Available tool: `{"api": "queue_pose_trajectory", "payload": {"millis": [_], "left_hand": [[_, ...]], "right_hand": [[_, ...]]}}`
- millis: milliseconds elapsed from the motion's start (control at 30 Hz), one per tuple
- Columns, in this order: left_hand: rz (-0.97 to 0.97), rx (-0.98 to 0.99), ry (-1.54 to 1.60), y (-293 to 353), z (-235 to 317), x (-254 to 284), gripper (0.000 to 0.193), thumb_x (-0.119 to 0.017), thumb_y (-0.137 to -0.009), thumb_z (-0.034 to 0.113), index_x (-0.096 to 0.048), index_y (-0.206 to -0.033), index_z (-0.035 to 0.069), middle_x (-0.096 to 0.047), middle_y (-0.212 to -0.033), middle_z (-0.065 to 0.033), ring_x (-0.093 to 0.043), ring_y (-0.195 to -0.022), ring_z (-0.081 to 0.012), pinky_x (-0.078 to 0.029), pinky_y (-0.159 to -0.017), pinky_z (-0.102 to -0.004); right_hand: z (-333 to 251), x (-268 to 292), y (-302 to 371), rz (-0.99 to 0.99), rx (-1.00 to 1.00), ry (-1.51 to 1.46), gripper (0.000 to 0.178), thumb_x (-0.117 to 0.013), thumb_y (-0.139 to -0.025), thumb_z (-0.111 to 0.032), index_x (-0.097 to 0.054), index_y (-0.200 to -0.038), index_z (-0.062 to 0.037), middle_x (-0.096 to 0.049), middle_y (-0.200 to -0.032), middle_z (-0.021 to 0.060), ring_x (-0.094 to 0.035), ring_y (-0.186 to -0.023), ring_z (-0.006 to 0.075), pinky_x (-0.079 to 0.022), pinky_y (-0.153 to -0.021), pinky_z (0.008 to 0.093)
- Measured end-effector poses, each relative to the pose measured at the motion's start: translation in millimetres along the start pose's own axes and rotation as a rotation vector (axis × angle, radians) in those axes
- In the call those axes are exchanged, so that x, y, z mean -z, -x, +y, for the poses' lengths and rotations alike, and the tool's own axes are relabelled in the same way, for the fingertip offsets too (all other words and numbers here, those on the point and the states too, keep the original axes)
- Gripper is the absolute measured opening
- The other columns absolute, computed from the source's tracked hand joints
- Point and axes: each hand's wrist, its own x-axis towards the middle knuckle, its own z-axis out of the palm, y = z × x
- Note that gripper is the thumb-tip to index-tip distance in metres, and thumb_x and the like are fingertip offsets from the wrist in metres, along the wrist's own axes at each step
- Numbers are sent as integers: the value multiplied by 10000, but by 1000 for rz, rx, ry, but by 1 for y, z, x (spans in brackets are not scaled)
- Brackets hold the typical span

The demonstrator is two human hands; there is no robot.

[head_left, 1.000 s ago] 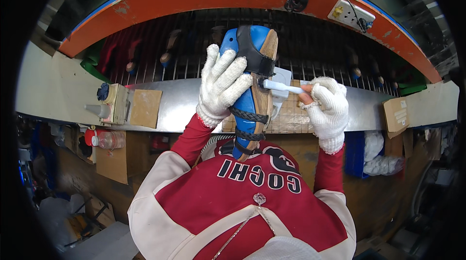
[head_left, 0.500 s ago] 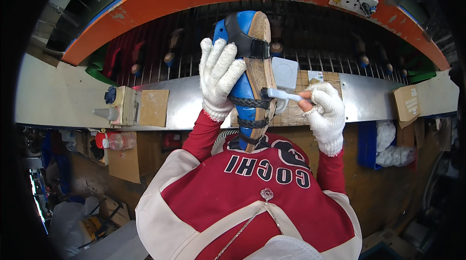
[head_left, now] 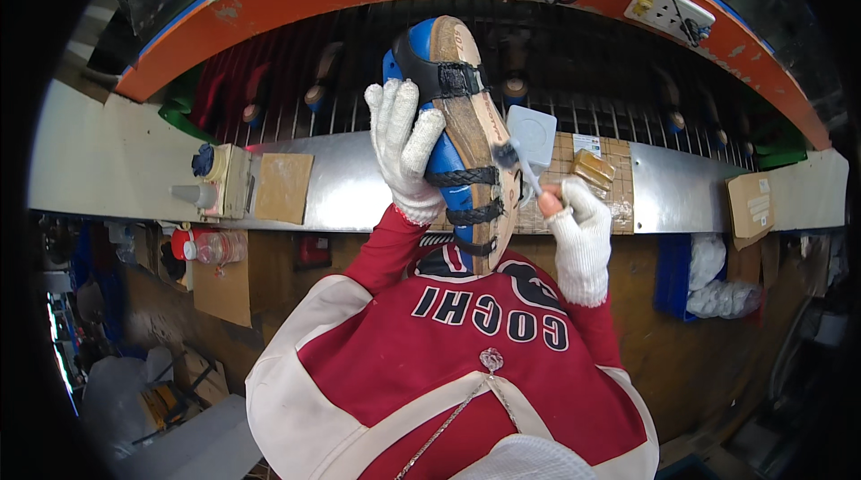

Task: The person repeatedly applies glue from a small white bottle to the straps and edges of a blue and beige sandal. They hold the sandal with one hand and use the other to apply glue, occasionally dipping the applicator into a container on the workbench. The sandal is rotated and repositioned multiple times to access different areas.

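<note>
My left hand (head_left: 401,144), in a white knit glove, is closed round the side of a blue shoe last (head_left: 446,157). A sandal upper with black straps (head_left: 437,79), some of them braided (head_left: 466,177), is wrapped over the last. Its tan bottom (head_left: 457,43) is turned partly up, and the strap ends lie on it. My right hand (head_left: 581,233), in a glove that leaves the thumb tip bare, pinches the pale handle of a toothbrush-like brush (head_left: 529,177). The dark brush head touches the sandal's bottom edge, near the middle.
Beyond the metal ledge (head_left: 350,189) runs a dark rack of bars carrying several other lasts (head_left: 316,96). A pale square container (head_left: 533,133) and an amber block (head_left: 592,168) sit on a woven brown mat (head_left: 614,202). At left stand a small device (head_left: 235,180) and a flat board (head_left: 284,189).
The last has rolled and its bottom now faces up more. My right hand has moved left and slightly down, bringing the brush to a steeper angle against the bottom.
</note>
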Motion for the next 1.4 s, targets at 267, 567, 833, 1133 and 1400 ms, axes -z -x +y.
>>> {"api": "queue_pose_trajectory", "payload": {"millis": [267, 567, 833, 1133, 1400], "left_hand": [[-43, -3, -152, 10, -10, 11, 503, -783, -767, 256, -605, -1231, 177, -543, -1400, -170, -475, -1359, -367, -262, -1177, -597], [-61, -26, -163, 9, -17, 16, 550, -797, -740, 247, -602, -1251, 187, -547, -1395, -161, -489, -1345, -362, -262, -1172, -597], [-120, 20, -181, 8, -21, 20, 594, -817, -701, 191, -611, -1257, 155, -571, -1373, -166, -524, -1303, -368, -287, -1148, -583], [-158, 120, -200, 12, -19, 15, 631, -839, -673, 177, -629, -1266, 137, -578, -1365, -179, -545, -1276, -369, -301, -1115, -572], [-182, 153, -234, 19, -16, 10, 631, -837, -663, 156, -637, -1262, 141, -588, -1359, -159, -553, -1265, -367, -300, -1118, -567]], "right_hand": [[-5, -5, 20, 26, 36, 79, 185, -716, -906, -119, -705, -976, 51, -577, -878, 40, -523, -730, 93, -413, -617, 244], [-3, -11, -10, 142, 373, 364, 185, -742, -883, -146, -724, -962, 20, -591, -857, 82, -579, -750, 152, -457, -667, 272], [2, 4, -8, -142, 33, 121, 208, -728, -883, -147, -709, -953, 48, -589, -885, 58, -566, -776, 120, -447, -636, 258], [7, -5, 15, -78, -69, 46, 274, -676, -922, -216, -679, -928, 59, -497, -765, 4, -456, -683, 83, -336, -596, 255], [7, -12, 6, 124, 164, 287, 198, -730, -900, -143, -708, -967, 42, -559, -857, 48, -529, -749, 124, -421, -670, 263]]}}
